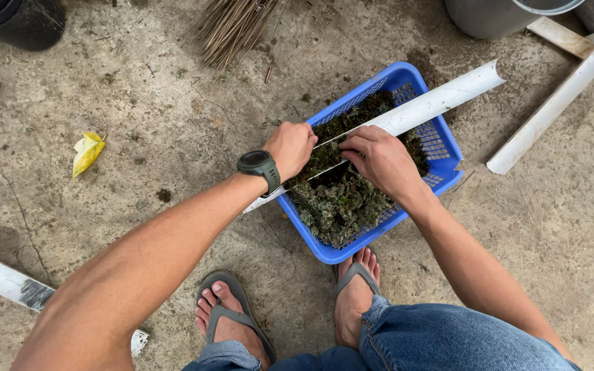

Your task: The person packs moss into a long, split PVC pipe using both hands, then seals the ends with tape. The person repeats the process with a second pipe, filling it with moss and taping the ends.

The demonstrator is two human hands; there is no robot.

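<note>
Head view, looking down past sandalled feet: the left hand [290, 148] and right hand [381, 159] are each closed around a long white half-pipe gutter [434, 103] lying across a blue plastic mesh basket [441, 148] of dark moss [338, 203] on the concrete floor [139, 137]. The gutter's unsupported far end could tip sideways, spilling any moss packed into it.

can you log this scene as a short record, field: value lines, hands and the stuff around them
setting: bare concrete ground, seen from above
left hand: closed on the split white pipe, watch on the wrist
right hand: on the same pipe, fingers curled into its open channel
pipe: lies slantwise across the blue basket
basket contents: dark green moss-like matter
feet: in grey sandals, just below the basket
nearby: yellow leaf, twig broom, more white pipe pieces at right
</note>
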